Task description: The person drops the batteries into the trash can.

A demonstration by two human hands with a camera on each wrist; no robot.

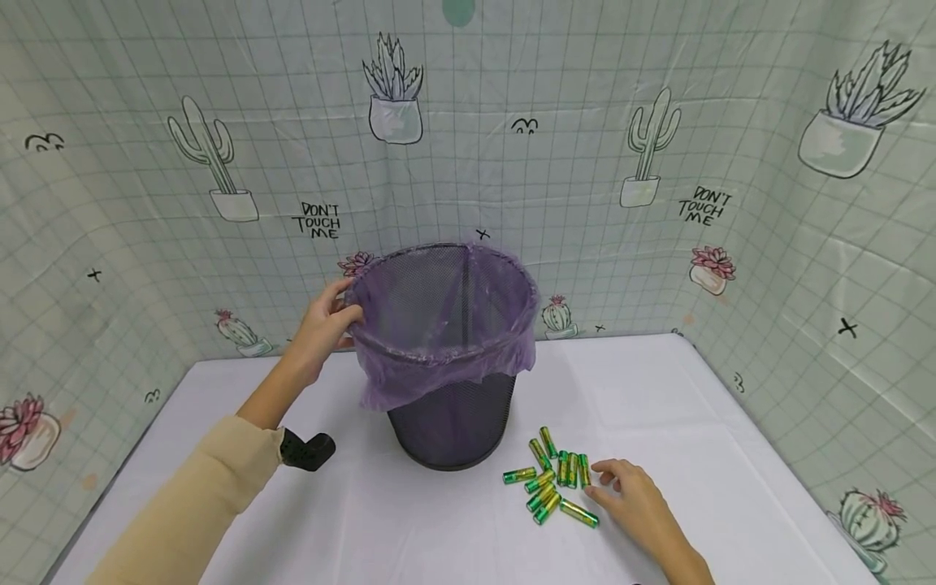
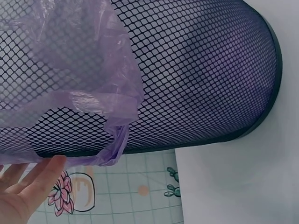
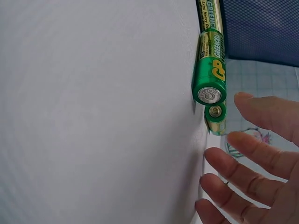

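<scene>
A black mesh trash can [image 1: 453, 422] stands upright on the white table, lined with a thin purple bag [image 1: 409, 382] folded over its rim. My left hand [image 1: 325, 325] holds the can's left rim through the bag. In the left wrist view, fingers [image 2: 44, 175] lie against the bag beside the mesh. Several green and gold batteries [image 1: 541, 492] lie loosely grouped to the right of the can's base. My right hand [image 1: 632, 500] is at the group's right edge, its fingers apart with nothing between them. In the right wrist view, a battery [image 3: 210, 70] lies just beyond the thumb.
The table [image 1: 351, 520] has a white cover. Behind it and at both sides hangs a grid-patterned curtain [image 1: 468, 179] with cactus drawings, close behind the can. A black device [image 1: 307, 451] is strapped at the left wrist.
</scene>
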